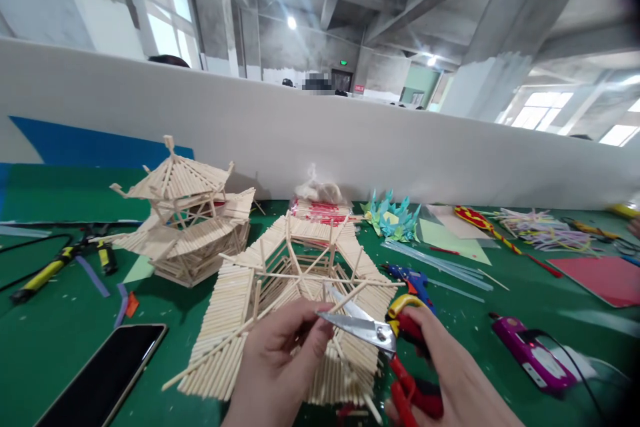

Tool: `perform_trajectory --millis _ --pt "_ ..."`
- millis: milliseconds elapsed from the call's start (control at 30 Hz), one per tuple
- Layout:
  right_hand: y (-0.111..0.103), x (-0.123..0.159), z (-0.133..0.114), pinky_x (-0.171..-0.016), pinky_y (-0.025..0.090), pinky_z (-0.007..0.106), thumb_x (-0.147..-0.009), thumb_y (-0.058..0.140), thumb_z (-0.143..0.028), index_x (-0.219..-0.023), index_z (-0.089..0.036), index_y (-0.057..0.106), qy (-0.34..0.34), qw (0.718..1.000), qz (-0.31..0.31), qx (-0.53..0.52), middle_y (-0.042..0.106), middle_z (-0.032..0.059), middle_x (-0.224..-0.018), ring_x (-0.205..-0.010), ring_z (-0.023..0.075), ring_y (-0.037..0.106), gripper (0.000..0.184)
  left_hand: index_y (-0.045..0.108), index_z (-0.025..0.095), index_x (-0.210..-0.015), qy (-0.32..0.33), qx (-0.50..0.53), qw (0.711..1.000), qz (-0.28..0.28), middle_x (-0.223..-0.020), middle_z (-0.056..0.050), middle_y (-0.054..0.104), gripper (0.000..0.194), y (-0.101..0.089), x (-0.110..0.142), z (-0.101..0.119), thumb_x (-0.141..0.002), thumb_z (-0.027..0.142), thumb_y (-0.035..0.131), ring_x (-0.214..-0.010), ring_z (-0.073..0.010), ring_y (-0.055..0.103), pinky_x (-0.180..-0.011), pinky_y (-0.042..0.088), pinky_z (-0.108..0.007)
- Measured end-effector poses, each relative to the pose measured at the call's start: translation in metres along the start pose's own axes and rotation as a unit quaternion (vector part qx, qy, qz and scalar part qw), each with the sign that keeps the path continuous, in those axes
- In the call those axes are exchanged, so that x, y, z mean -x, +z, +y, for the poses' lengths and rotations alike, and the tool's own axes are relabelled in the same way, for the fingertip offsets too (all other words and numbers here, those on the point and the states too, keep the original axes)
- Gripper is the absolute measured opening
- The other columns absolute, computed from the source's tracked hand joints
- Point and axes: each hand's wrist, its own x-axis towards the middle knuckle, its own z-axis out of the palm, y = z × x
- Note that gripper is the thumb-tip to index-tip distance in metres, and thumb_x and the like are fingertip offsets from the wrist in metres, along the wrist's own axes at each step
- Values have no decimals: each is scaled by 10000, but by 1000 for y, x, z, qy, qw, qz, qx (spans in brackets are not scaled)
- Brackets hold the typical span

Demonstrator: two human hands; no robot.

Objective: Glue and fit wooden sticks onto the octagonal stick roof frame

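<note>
My left hand (280, 360) is closed, thumb and fingers pinching a thin wooden stick (353, 295). The stick slants up to the right between the parted blades of a pair of scissors (360, 330). Around the scissors' red and yellow handles, my right hand (440, 360) is closed. The blade tips reach close to my left fingertips. Beneath both hands lies a wide roof frame (220, 333) built from rows of wooden sticks, its middle open with crossing sticks. My left hand hides part of its near side.
A tiered stick pavilion (193, 233) stands at left, near a phone (105, 377) and yellow-handled tools (50, 273). A blue glue gun (413, 280), clear glue sticks (440, 263), folded paper flowers (393, 217) and a purple device (533, 353) lie right. A white partition (320, 140) rises behind.
</note>
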Motion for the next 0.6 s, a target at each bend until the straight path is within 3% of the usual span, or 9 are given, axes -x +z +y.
perform_trajectory --millis 167,267,333,433,500,600 --pt "7 2 3 -842 495 354 -678 600 -311 -1239 -143 223 -3 1000 -9 -29 534 181 -1199 -1057 266 557 697 684 332 -833 80 -66 995 -1 -745 61 696 314 3 -1 0 -692 70 582 -628 -113 633 -555 489 -158" --pt "8 2 -1 -777 521 321 -605 630 -249 -1213 -163 317 33 994 14 -99 569 132 -1153 -1012 273 577 689 691 315 -801 92 -69 993 1 -718 47 694 301 6 -1 4 -678 66 577 -622 -130 631 -552 489 -177" --pt "7 1 -4 -715 529 303 -637 626 -250 -1140 -179 440 69 988 26 -134 627 83 -1017 -905 251 612 541 699 309 -761 83 -62 994 19 -670 36 684 289 10 0 6 -664 67 576 -597 -141 621 -542 479 -194" --pt "9 1 -3 -681 515 309 -814 525 -312 -996 -197 565 98 985 22 -143 642 36 -882 -758 178 616 218 701 317 -720 66 -55 996 37 -631 26 672 273 15 2 10 -649 86 575 -569 -154 605 -526 459 -215" --pt "10 4 -2 -688 508 327 -870 472 -330 -990 -185 573 111 983 22 -142 626 38 -936 -769 154 605 213 698 341 -740 76 -50 995 29 -623 32 668 305 18 5 12 -649 81 566 -561 -153 600 -522 450 -214" --pt "14 15 0 -675 518 357 -822 535 -340 -995 -192 588 128 981 25 -140 643 67 -913 -803 201 620 233 692 363 -782 95 -45 994 9 -630 34 674 347 20 13 13 -656 64 568 -553 -146 599 -532 450 -210"
